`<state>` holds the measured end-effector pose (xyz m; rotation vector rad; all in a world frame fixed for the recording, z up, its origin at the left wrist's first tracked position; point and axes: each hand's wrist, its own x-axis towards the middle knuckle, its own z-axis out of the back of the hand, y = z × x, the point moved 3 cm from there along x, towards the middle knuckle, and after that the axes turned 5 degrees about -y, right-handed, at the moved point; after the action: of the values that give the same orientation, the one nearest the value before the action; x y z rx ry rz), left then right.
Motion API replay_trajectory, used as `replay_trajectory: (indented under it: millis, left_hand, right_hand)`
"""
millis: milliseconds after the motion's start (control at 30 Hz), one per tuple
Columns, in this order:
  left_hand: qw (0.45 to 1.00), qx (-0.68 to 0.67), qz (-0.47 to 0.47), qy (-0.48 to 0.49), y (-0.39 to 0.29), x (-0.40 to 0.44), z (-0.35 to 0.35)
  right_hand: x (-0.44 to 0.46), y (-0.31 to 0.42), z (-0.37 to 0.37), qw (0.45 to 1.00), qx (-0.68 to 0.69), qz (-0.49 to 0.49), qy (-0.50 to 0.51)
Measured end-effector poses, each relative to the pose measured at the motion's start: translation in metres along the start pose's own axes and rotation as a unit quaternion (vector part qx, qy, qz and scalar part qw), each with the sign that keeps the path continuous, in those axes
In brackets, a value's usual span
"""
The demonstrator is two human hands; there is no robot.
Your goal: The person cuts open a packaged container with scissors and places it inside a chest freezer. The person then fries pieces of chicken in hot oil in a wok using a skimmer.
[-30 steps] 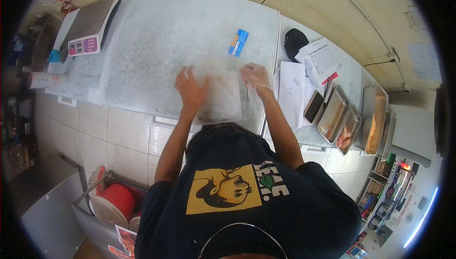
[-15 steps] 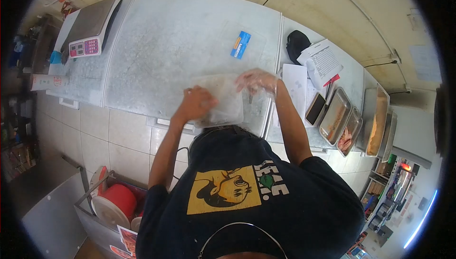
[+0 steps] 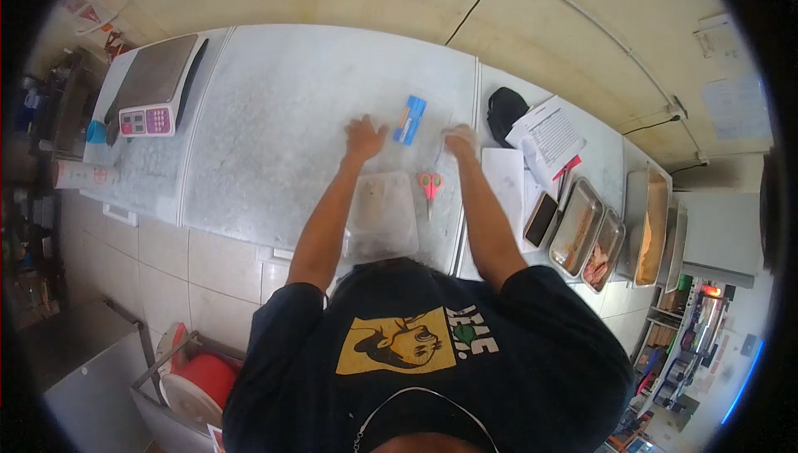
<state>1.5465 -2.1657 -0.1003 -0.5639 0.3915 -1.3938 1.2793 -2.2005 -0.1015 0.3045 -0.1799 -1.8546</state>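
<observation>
My left hand [image 3: 364, 139], bare with its fingers spread, reaches over the worktop left of a small blue box [image 3: 410, 120]. My right hand [image 3: 459, 139], in a clear plastic glove, is closed to the right of the box at the edge of some thin clear plastic; what its fingers hold, if anything, is too faint to tell. Near my body lies a translucent plastic container [image 3: 382, 216]. Scissors with pink and green handles [image 3: 431, 185] rest just right of it, touched by neither hand.
A scale [image 3: 150, 96] stands at the far left near a rolled tube [image 3: 83, 175]. To the right are papers [image 3: 544, 139], a black pouch [image 3: 504, 114], a phone [image 3: 540, 219] and metal trays [image 3: 577, 227], one holding raw meat [image 3: 596, 267].
Both hands have moved forward, away from the container, toward the blue box. The left fingers have spread, and the scissors now show fully. The camera view has shifted.
</observation>
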Motion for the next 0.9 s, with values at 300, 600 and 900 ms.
replay_trajectory:
  millis: [300, 600, 900]
  left_hand:
    - [0.989, 0.003, 0.105, 0.100, 0.051, 0.023, -0.074]
    - [0.971, -0.217, 0.103, 0.009, -0.011, -0.141, 0.162]
    - [0.977, 0.090, 0.194, 0.020, 0.024, -0.249, 0.132]
  right_hand:
    - [-0.008, -0.016, -0.028, 0.914, 0.368, -0.137, 0.107]
    - [-0.156, 0.022, 0.076, 0.911, 0.307, -0.005, 0.275]
    - [-0.258, 0.008, 0.035, 0.981, 0.070, 0.155, 0.097]
